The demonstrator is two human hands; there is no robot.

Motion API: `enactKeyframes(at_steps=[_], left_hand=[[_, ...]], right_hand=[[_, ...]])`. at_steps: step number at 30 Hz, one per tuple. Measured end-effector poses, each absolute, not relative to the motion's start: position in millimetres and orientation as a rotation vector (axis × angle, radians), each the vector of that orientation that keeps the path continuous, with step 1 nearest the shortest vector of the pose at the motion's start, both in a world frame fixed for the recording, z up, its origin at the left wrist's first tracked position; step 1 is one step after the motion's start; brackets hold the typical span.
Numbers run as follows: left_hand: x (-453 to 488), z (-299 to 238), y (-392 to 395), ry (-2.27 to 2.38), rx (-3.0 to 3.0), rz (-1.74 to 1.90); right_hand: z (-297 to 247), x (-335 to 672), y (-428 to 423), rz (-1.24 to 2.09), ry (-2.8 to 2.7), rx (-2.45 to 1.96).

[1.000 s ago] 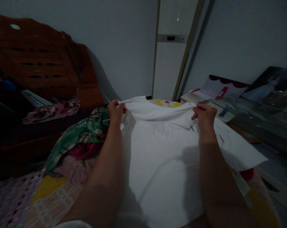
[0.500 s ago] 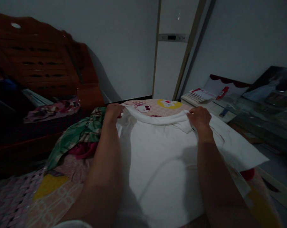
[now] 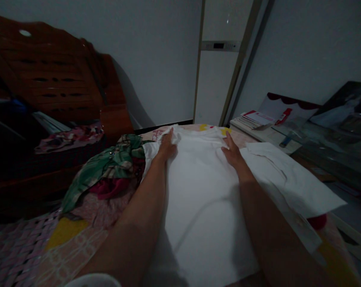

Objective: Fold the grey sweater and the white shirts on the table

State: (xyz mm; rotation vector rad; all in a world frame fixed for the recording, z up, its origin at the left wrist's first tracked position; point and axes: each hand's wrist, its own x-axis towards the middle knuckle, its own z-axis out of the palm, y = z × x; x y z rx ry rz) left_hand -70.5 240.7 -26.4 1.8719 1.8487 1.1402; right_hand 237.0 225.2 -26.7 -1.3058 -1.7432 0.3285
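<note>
A white shirt (image 3: 204, 191) lies spread lengthwise before me on a patterned pink cloth (image 3: 69, 255). My left hand (image 3: 168, 146) rests at its far left part, fingers stretched forward against the fabric. At the far right edge, my right hand (image 3: 233, 152) is open, thumb apart from the extended fingers. The shirt's far edge is slightly rumpled between and beyond the hands. Beside my right forearm lies another white garment (image 3: 302, 183), flat. My forearms hide parts of the shirt's sides.
Left of the shirt is a heap with a green plaid garment (image 3: 108, 167) and a magenta cloth (image 3: 110, 187). A carved wooden chair (image 3: 54, 79) stands at far left. To the right are a glass-topped table (image 3: 336, 139) and a stack of papers (image 3: 253, 118). A tall white cabinet-like unit (image 3: 214, 83) stands behind.
Both hands have let go of the shirt's raised far edge, which now lies lower. They have moved inward, fingers now straightened along the fabric.
</note>
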Motion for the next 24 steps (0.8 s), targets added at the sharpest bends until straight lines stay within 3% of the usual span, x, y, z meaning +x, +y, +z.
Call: enactKeyframes(at_steps=[5, 9, 15, 24], left_hand=[[-67.2, -38.6, 246.0, 1.911, 2.046, 0.846], [-57.5, -36.5, 247.0, 1.706, 2.243, 0.678], [-37.0, -44.0, 238.2, 1.679, 2.46, 0.136], [-38.2, -49.8, 239.4, 1.708, 2.504, 0.138]], right_hand=[[-16.7, 257.4, 227.5, 0.128, -1.65, -1.48], [-3.1, 276.1, 226.2, 0.011, -1.623, -1.798], [-4.1, 278.4, 213.3, 0.013, -1.937, -1.962], [-19.6, 271.6, 219.7, 0.225, -1.788, -1.903]])
